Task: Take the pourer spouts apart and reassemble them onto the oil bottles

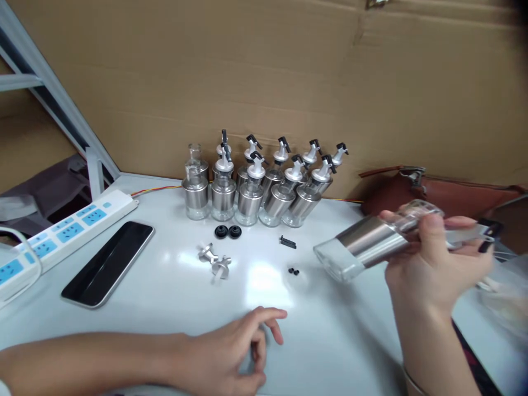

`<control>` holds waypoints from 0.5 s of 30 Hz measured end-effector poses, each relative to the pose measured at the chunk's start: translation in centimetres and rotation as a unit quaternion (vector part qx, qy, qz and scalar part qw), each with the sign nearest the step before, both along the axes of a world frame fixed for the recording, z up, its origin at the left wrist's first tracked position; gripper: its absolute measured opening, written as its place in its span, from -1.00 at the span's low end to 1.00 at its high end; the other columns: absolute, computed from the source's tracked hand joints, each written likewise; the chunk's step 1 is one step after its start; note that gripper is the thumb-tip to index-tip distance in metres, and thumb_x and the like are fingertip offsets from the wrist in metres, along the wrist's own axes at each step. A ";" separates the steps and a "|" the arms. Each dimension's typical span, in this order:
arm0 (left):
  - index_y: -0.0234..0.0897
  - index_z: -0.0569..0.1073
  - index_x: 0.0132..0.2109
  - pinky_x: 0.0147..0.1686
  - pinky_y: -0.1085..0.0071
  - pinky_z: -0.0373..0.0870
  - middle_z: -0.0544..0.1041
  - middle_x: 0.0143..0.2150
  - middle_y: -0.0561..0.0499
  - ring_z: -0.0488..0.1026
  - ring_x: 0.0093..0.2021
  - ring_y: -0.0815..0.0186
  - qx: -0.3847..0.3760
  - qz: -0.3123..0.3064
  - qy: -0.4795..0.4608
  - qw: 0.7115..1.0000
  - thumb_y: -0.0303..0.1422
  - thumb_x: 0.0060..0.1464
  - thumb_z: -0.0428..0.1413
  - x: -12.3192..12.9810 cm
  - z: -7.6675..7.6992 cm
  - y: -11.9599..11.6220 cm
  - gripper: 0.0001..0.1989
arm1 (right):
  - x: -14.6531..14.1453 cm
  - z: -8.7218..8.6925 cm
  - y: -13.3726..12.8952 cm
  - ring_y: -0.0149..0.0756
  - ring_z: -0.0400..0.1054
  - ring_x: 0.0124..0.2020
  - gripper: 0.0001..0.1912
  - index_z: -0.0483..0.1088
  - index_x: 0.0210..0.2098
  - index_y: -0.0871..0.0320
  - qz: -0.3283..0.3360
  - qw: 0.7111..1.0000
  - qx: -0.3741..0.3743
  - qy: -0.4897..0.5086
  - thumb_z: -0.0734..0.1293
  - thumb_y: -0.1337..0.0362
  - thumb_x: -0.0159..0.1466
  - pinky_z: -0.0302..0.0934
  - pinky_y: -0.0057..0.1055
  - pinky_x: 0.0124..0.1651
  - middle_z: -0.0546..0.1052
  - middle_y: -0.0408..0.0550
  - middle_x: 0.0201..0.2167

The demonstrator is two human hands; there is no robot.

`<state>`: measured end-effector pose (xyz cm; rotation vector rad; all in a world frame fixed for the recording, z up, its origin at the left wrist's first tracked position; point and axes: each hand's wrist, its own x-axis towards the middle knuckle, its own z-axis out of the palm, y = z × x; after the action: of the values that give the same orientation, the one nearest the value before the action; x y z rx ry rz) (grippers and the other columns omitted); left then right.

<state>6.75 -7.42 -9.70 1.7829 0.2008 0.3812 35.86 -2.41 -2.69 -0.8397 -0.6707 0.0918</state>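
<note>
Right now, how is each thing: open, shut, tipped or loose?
Held glass-and-steel bottle: tilted.
Right hand: shut around it.
Left hand: empty, loosely curled.
Two leftmost glass-and-steel bottles: upright, necks bare.
Other standing bottles: silver-and-black spouts on.
Two silver metal parts: loose.
Two round black stoppers: loose.
Thin black levers: loose.
Two tiny black pieces: loose.
Black rectangular phone: flat, screen dark.
White power strip: on or off unclear.

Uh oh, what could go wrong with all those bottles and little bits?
The bottle in the right hand is tilted in the air, so it might slip and fall. The tiny black bits near the left hand could get brushed away and lost. The other bottles stand so close together that one bump might topple several.
</note>
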 end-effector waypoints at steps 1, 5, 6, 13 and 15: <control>-0.03 -0.25 0.31 0.00 0.28 0.31 0.22 -0.35 0.09 0.29 0.06 0.21 0.022 0.001 -0.014 1.000 -0.61 0.08 -0.01 0.0 0.1 0.1 -0.20 | 0.5 -0.3 0.3 -0.32 0.42 -0.52 -0.51 0.19 -0.44 0.09 -0.026 0.999 0.020 -0.032 0.59 0.31 -0.15 0.50 -0.15 -0.35 0.42 -0.27 -0.55; 0.01 -0.21 0.30 -0.12 0.35 0.34 0.21 -0.15 -0.02 0.28 -0.16 0.30 0.062 0.032 -0.029 0.997 -0.65 0.11 -0.07 0.0 0.2 0.2 -0.24 | 1.2 -1.7 1.0 -0.31 0.43 -0.42 -0.52 0.14 -0.36 0.07 -0.042 0.990 0.016 -0.135 0.54 0.31 -0.04 0.47 -0.08 -0.21 0.39 -0.25 -0.43; 0.02 -0.20 0.30 -0.15 0.37 0.34 0.19 -0.10 -0.05 0.27 -0.20 0.33 0.060 0.038 -0.027 0.997 -0.65 0.12 -0.09 -0.1 0.2 0.2 -0.25 | 1.2 -2.0 1.1 -0.29 0.44 -0.38 -0.53 0.14 -0.33 0.07 -0.045 0.988 0.003 -0.150 0.53 0.30 -0.02 0.45 -0.06 -0.17 0.41 -0.22 -0.40; 0.07 -0.09 0.27 -0.14 0.39 0.36 0.13 0.00 -0.07 0.28 -0.19 0.36 0.017 0.050 -0.030 0.998 -0.67 0.13 -0.09 -0.1 -0.6 -0.2 -0.29 | 0.8 -3.7 1.3 -0.22 0.47 -0.27 -0.61 0.18 -0.28 0.11 -0.073 0.970 -0.094 -0.214 0.48 0.26 0.06 0.37 -0.08 -0.05 0.43 -0.02 -0.23; 0.06 -0.09 0.28 -0.15 0.40 0.36 0.14 0.02 -0.09 0.29 -0.20 0.37 0.020 0.052 -0.035 0.998 -0.66 0.14 -0.08 -0.1 -0.7 -0.2 -0.30 | 0.8 -4.0 1.5 -0.22 0.46 -0.25 -0.62 0.18 -0.28 0.11 -0.082 0.965 -0.110 -0.223 0.47 0.25 0.08 0.37 -0.12 -0.07 0.43 0.01 -0.21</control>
<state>6.64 -7.58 -10.44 1.7994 0.2377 0.5253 36.69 -0.93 -6.67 -1.1423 -1.0229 -0.1830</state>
